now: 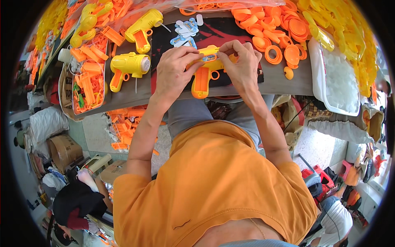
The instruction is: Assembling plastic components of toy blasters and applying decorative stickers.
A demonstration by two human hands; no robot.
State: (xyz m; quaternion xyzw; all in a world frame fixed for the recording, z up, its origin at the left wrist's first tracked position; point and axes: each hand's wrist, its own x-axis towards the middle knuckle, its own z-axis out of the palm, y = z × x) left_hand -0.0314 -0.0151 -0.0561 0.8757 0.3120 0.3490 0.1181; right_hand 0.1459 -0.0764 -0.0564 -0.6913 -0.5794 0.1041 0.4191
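A yellow toy gun with an orange handle [204, 74] lies on the table's dark mat [222, 33] in front of me. My left hand [176, 70] grips its rear part, thumb and fingers pinched on the top. My right hand [240, 61] holds the front end, fingertips pressing a small sticker on the gun's side. A sheet of blue and white stickers [185, 32] lies just beyond my hands.
Two more yellow toy guns [128, 66] [143, 28] rest to the left. A cardboard box of orange parts [87, 78] sits at far left, a heap of orange rings [279, 33] at the right, a white bin [335, 82] beyond it, and yellow parts [349, 29] behind. Orange pieces [123, 127] lie on the floor.
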